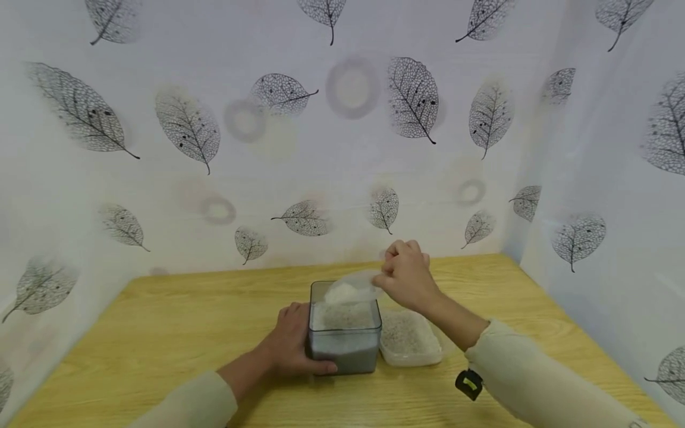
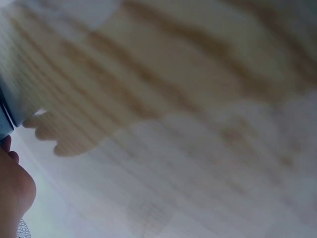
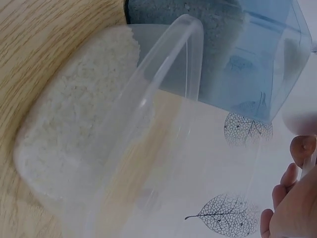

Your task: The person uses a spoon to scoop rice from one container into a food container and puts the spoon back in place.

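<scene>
A translucent plastic scoop (image 1: 365,288) heaped with white rice is held over the mouth of a square, see-through grey-blue storage box (image 1: 343,348). My right hand (image 1: 409,274) pinches the scoop's handle at its right end. Rice also lies inside the box, below the scoop. At the box's left side, my left hand (image 1: 291,342) grips it, thumb across the front. In the right wrist view, the fingers of my right hand (image 3: 294,198) curl at the right edge around the handle. Only part of my left hand (image 2: 15,191) shows in the left wrist view, next to the box.
Close to the box's right side stands a shallow clear plastic tub (image 1: 412,359) with rice in it; its rim fills much of the right wrist view. All stand on a wood-grain table (image 1: 203,321). Behind hangs a leaf-patterned curtain (image 1: 342,154). A black device (image 1: 469,384) hangs by the right sleeve.
</scene>
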Tool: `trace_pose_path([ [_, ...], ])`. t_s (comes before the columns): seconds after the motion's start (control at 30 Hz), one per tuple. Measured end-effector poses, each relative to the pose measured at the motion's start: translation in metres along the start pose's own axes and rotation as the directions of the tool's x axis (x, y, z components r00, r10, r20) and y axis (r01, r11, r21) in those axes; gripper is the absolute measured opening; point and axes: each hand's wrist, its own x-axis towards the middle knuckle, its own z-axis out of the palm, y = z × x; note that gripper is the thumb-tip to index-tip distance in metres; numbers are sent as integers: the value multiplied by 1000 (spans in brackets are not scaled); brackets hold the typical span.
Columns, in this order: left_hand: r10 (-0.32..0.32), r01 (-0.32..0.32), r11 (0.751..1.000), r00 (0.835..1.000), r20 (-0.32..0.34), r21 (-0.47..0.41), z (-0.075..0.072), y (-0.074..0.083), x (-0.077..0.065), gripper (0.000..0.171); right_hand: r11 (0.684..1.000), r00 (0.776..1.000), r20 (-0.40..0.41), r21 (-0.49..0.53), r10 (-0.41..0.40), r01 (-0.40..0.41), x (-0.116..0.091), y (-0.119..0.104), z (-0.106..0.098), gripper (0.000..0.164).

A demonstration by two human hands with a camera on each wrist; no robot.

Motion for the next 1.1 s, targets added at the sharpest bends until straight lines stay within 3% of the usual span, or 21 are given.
trace_pose_path([
  [0.3,19,-18,1000,1000,-21,23,0,-2,-1,108,998,999,-5,44,37,-37,-1,14,-22,43],
  [0.6,0,0,1000,1000,1,6,-3,-1,1,106,992,993,-13,40,121,-120,-14,49,-50,43],
  [1.1,-4,4,1000,1000,12,9,-1,-1,1,109,977,977,5,-30,212,-212,-59,111,-54,40],
])
